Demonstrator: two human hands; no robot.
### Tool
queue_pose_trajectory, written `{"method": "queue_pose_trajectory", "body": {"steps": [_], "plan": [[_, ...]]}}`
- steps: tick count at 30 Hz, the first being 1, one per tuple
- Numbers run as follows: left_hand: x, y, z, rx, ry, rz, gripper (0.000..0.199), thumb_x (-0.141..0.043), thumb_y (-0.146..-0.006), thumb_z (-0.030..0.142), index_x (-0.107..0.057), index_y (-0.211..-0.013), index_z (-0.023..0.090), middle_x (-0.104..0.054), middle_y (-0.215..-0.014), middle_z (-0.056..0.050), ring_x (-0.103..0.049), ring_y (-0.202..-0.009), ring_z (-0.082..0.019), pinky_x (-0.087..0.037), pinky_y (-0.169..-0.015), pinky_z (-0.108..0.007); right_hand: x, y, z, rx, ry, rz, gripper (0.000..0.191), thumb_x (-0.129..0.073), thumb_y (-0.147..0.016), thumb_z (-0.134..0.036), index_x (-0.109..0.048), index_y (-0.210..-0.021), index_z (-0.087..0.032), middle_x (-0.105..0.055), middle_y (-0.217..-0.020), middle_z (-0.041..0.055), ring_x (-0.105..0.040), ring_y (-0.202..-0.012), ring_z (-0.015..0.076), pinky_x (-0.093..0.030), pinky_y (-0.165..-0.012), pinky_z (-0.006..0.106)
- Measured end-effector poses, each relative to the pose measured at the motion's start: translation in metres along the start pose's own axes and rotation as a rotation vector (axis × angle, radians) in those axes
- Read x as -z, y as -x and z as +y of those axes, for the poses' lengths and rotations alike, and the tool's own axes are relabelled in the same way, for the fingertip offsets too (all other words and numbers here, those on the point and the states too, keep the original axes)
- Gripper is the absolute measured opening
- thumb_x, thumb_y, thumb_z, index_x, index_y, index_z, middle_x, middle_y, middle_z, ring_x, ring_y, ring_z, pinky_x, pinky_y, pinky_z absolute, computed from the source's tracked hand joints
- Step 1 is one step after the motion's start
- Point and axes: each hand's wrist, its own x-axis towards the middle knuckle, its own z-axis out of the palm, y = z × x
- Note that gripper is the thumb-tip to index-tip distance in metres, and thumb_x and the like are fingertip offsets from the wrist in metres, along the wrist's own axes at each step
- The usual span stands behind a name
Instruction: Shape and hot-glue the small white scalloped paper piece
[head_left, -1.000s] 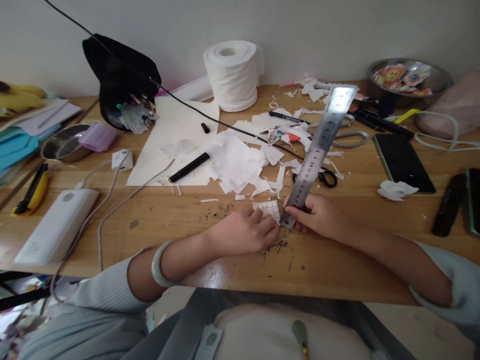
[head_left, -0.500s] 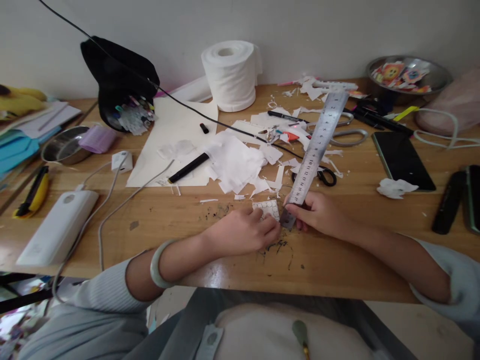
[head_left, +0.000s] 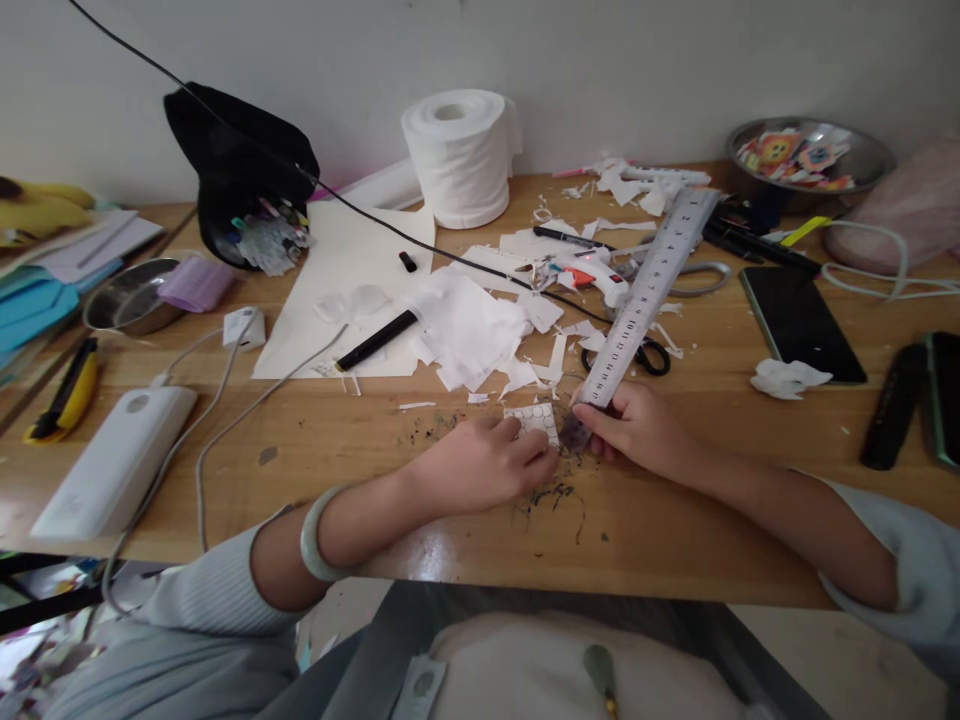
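Note:
My right hand (head_left: 637, 432) is closed around the lower end of a metal ruler (head_left: 646, 285), which slants up and away to the right with its numbers showing. The ruler's low end is beside a small white piece of paper (head_left: 534, 412) with circles drawn on it. My left hand (head_left: 504, 462), fingers curled, holds that paper down at the table. Part of the paper is hidden under the fingers. Dark crumbs and smudges (head_left: 553, 492) lie on the wood around both hands.
White paper scraps (head_left: 480, 325), a black marker (head_left: 376, 338), a glue gun (head_left: 592, 272) and scissors (head_left: 651, 357) lie beyond my hands. A tissue roll (head_left: 459, 165) stands behind. Right are a phone (head_left: 806, 320) and a metal bowl (head_left: 810, 180); left, a power bank (head_left: 116, 460) with cables.
The ruler's far end has swung slightly to the right in my right hand. My left hand stays on the paper, nearly in the same place.

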Motion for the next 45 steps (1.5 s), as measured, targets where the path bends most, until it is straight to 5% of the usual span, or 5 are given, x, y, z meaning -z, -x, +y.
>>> {"method": "queue_pose_trajectory", "body": {"steps": [9,45], "plan": [[-0.001,0.002,0.0,-0.026,0.006,0.021,0.017,-0.044,-0.089,0.013,-0.058,-0.097,0.018,-0.063,-0.088,-0.001,-0.055,-0.063,-0.012,-0.035,-0.047,-0.026,0.001,0.0,-0.004,-0.033,-0.027,-0.012,0.017,-0.053,-0.078,-0.035,-0.054,-0.078,-0.018,-0.055,-0.049,-0.0031,-0.05,-0.038,0.0086,-0.039,-0.036,0.019],[0.0,0.002,0.0,-0.009,0.043,-0.025,0.016,-0.046,-0.088,0.014,-0.058,-0.098,0.017,-0.064,-0.089,-0.002,-0.054,-0.065,-0.013,-0.035,-0.051,-0.027,0.003,-0.007,0.0,0.016,-0.075,-0.067,0.019,-0.056,-0.08,-0.034,-0.053,-0.078,-0.016,-0.055,-0.05,-0.0038,-0.052,-0.041,0.0069,-0.041,-0.037,0.017]]}}
